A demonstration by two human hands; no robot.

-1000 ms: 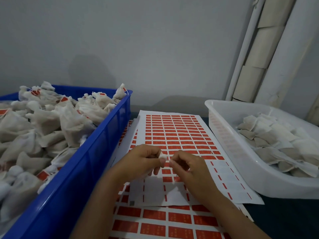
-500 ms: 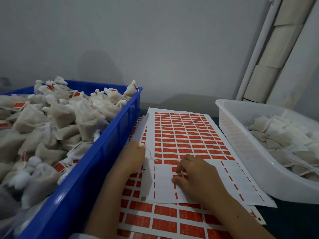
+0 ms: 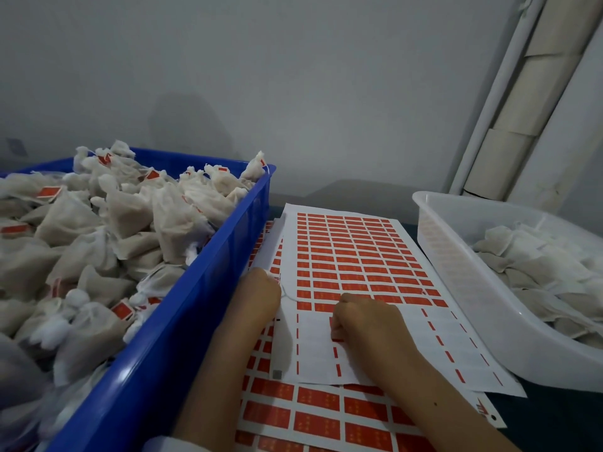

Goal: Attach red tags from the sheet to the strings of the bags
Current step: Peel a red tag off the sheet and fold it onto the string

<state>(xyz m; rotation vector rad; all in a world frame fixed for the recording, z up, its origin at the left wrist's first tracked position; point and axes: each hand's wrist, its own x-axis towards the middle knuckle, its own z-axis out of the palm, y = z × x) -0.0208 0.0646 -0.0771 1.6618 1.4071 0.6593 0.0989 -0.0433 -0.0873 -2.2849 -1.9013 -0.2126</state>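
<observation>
Red tags [image 3: 339, 329] were being picked at near the middle of the top sheet [image 3: 355, 256], pinched under the curled fingertips of the right hand [image 3: 365, 324]. A thin white string [image 3: 287, 293] was seen beside the left hand [image 3: 259, 288]; its grip couldn't be made out. Tagged bags [image 3: 130, 220] were piled in the blue crate [image 3: 202, 295], untagged ones in the white basket [image 3: 456, 272].

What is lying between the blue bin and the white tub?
In the head view, sheets of red tags lie between the blue bin and white tub, with both hands working on them.
</observation>
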